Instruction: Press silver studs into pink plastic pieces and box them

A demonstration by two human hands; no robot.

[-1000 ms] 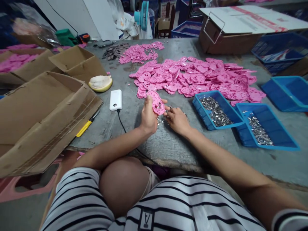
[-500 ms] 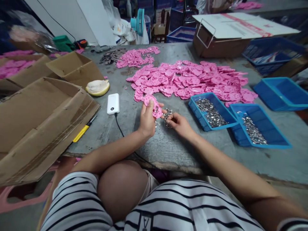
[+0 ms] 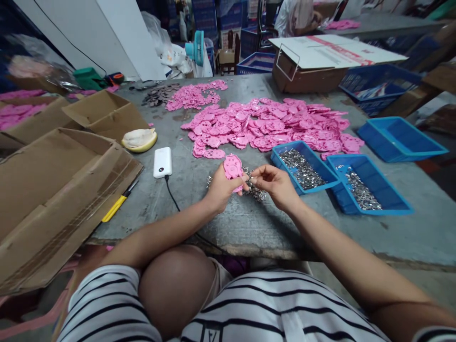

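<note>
A flat pink plastic piece (image 3: 232, 166) with a moulded outline and small holes is gripped by my left hand (image 3: 223, 189), thumb across its lower part. Close to its right edge, my right hand (image 3: 276, 184) pinches with thumb and forefinger. Whatever sits between those fingertips is too small to make out. Under and between both hands lies a pile of small shiny metal parts (image 3: 257, 194) on the table. Just beyond them spreads a large heap of similar pink pieces (image 3: 270, 124).
Two blue trays (image 3: 302, 189) (image 3: 370, 209) of metal bits stand at the right, near another blue tray (image 3: 402, 140). To the left are a white power bank (image 3: 163, 163) with a cable, a yellow cutter (image 3: 116, 209), fruit peel (image 3: 139, 139) and cardboard boxes (image 3: 64, 199). A person (image 3: 295, 19) sits beyond.
The pink piece has been turned more upright, showing another side. My right hand has come up from the metal pile to the piece's edge. The view has shifted slightly.
</note>
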